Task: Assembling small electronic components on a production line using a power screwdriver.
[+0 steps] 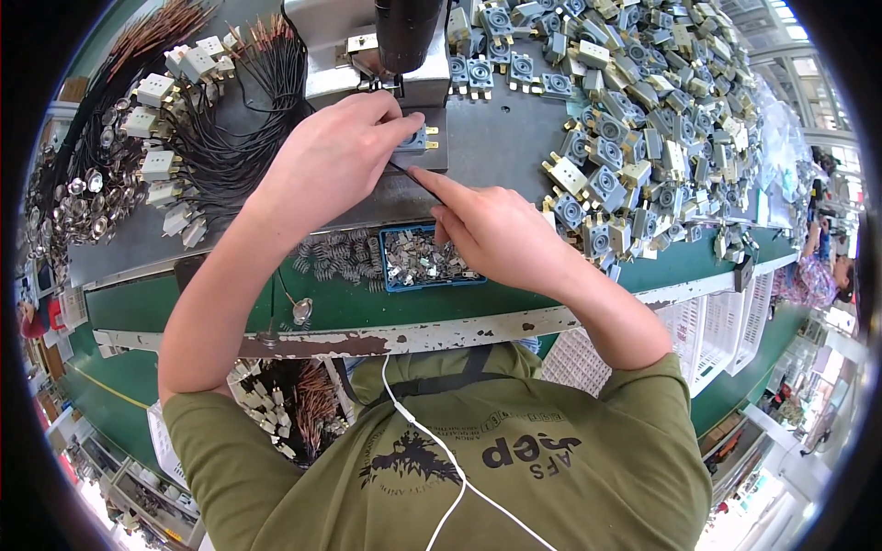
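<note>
My left hand [335, 151] reaches to the press-like machine, its fingers curled over a small grey plastic housing with brass prongs [419, 140]. That housing sits on the metal block below the machine's dark cylindrical head [410, 35], and my fingers hide part of it. From the right, my right hand [501, 234] pinches a thin dark rod [418, 182], whose far end runs up to the housing beneath my left fingers. Whether the rod is a tool or a stiff wire I cannot tell. Near my right wrist stands a blue tray [386, 275] with many small metal parts.
A large heap of grey housings [634, 138] covers the bench at right. Bundled black wires [216, 156] with white connectors lie at left, beside round metal pieces [87, 207]. Springs [338, 255] are piled by the tray. White plastic crates [712, 335] stand beyond the bench edge.
</note>
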`<act>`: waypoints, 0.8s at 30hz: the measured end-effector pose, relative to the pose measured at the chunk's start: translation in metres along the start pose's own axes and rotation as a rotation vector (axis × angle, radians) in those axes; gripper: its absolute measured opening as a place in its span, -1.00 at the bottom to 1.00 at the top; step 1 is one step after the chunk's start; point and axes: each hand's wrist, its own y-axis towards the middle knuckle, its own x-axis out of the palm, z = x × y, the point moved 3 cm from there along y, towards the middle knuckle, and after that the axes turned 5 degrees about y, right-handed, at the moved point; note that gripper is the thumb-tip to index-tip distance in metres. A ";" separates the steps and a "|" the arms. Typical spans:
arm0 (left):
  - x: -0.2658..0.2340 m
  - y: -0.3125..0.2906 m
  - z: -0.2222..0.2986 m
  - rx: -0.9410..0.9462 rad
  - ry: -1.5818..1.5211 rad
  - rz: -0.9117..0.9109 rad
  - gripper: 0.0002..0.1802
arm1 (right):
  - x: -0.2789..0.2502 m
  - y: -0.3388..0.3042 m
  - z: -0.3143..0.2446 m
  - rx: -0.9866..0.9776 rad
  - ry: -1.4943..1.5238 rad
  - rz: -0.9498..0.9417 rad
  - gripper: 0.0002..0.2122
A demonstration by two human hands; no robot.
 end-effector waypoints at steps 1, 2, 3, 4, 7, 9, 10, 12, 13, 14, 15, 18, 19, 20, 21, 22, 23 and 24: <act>0.000 0.000 0.000 0.001 0.002 0.007 -0.65 | 0.000 0.000 0.000 0.001 -0.001 0.000 -0.56; -0.001 0.001 0.000 0.003 0.004 0.014 -0.65 | -0.001 0.000 0.000 -0.001 0.008 0.000 -0.56; -0.002 0.001 0.000 0.002 0.004 0.015 -0.65 | -0.001 0.000 0.000 -0.003 0.017 0.000 -0.55; -0.005 0.001 0.000 -0.008 -0.011 0.008 -0.65 | -0.002 0.000 -0.001 -0.004 0.016 0.000 -0.55; -0.018 -0.001 0.000 -0.024 -0.063 0.011 -0.68 | -0.006 -0.002 -0.004 0.000 0.030 0.015 -0.56; -0.024 -0.007 0.005 -0.031 -0.097 0.021 -0.70 | -0.014 -0.005 -0.013 -0.082 -0.179 0.117 -0.62; -0.025 -0.012 0.010 0.024 -0.149 0.048 -0.73 | -0.021 -0.003 -0.018 -0.094 -0.179 0.120 -0.62; -0.031 -0.020 0.007 0.069 -0.195 0.071 -0.77 | -0.035 0.001 -0.038 -0.236 -0.349 0.138 -0.71; -0.034 -0.023 0.000 0.054 -0.239 -0.048 -0.79 | -0.040 0.007 -0.038 -0.246 -0.287 0.104 -0.75; -0.036 -0.026 -0.003 0.037 -0.283 -0.165 -0.81 | -0.044 0.015 -0.031 -0.233 -0.240 0.028 -0.75; -0.038 -0.028 -0.005 0.007 -0.291 -0.182 -0.82 | -0.047 0.027 -0.022 -0.184 -0.100 -0.044 -0.75; -0.037 -0.031 -0.013 -0.064 -0.282 -0.204 -0.82 | -0.048 0.027 -0.006 -0.149 0.121 -0.049 -0.71; -0.036 -0.036 -0.017 -0.097 -0.338 -0.172 -0.82 | -0.047 0.023 -0.003 -0.168 0.231 0.024 -0.68; -0.035 -0.039 -0.019 -0.105 -0.351 -0.165 -0.82 | -0.042 0.020 -0.002 -0.160 0.224 0.011 -0.68; -0.036 -0.041 -0.020 -0.108 -0.316 -0.126 -0.79 | -0.041 0.016 -0.004 -0.205 0.294 0.083 -0.62; -0.038 -0.042 -0.020 -0.104 -0.285 -0.092 -0.77 | -0.039 0.011 -0.005 -0.242 0.365 0.162 -0.56; -0.039 -0.042 -0.018 -0.133 -0.249 -0.068 -0.75 | -0.035 0.008 -0.002 -0.249 0.386 0.181 -0.54; -0.039 -0.039 -0.010 -0.133 -0.265 -0.068 -0.75 | -0.033 0.002 -0.006 -0.234 0.382 0.178 -0.54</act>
